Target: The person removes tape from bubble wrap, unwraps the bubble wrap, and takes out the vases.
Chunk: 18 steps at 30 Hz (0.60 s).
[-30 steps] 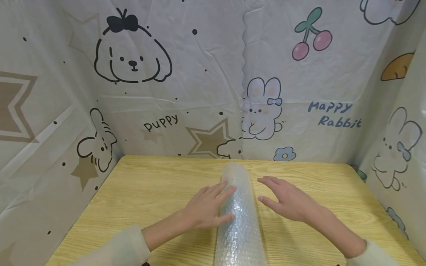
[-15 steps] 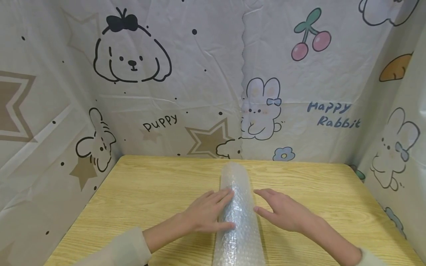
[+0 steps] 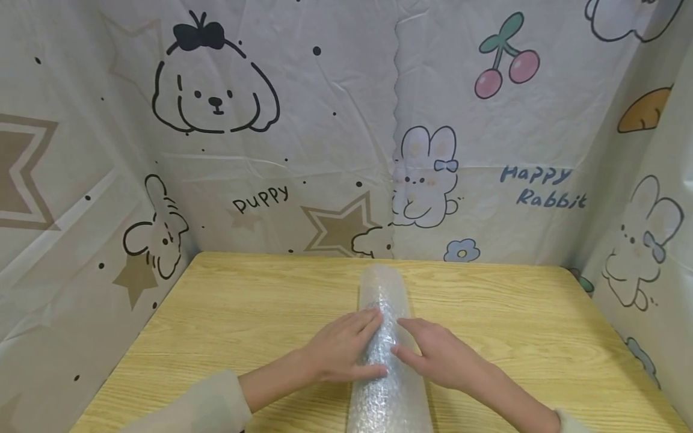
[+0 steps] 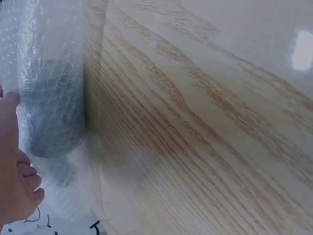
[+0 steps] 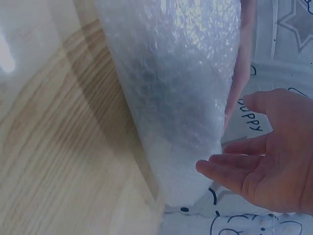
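Printed cloth (image 3: pixel 325 72) backs a table (image 3: pixel 260 300) where a bubble-wrap roll (image 3: pixel 385 337) lies. The left hand (image 3: pixel 341 349) rests on it, thumb and fingers apart; the right hand (image 3: pixel 441 356), likewise spread, has come inward over its right side.

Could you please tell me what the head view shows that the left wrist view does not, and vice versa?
Only the head view shows the pink printed cherries, the blue "Happy Rabbit" lettering and the whole bare right hand.

Only the left wrist view shows a bright white glare patch and, distinctly, a dark shape within the wrapping.

Both show the bare left hand, the long, clear bubble-wrap bundle, the light wood-grain table and some patterned pale sheet.
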Tool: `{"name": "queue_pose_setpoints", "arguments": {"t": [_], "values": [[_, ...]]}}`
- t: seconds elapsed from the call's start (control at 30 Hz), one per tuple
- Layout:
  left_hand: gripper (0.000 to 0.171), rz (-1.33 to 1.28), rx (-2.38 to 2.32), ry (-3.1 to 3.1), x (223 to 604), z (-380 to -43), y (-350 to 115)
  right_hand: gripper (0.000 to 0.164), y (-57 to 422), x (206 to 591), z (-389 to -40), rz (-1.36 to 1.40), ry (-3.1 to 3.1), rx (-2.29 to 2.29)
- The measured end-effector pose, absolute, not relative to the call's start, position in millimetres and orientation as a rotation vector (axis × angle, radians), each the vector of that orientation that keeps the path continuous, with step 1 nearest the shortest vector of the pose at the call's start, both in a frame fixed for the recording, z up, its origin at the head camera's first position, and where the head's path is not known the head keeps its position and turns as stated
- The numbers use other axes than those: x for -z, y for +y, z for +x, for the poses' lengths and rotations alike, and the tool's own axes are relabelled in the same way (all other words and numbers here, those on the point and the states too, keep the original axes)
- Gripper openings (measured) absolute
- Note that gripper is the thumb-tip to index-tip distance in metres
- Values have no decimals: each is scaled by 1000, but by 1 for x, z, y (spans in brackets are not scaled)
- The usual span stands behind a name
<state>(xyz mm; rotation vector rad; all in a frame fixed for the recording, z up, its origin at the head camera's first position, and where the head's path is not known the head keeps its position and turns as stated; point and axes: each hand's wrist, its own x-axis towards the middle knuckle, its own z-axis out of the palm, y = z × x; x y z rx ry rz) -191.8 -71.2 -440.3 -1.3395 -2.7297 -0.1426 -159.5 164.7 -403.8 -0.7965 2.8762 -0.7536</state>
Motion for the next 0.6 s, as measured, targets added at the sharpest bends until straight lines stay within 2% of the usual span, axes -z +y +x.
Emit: {"name": "queue_pose_setpoints", "arguments": {"t": [0.33, 0.6], "values": [[94, -1373, 109, -2651, 444, -193, -65, 71, 148, 417, -157, -761, 2967, 698], [94, -1391, 62, -2618, 446, -195, -62, 55, 148, 416, -160, -841, 3005, 636]]}}
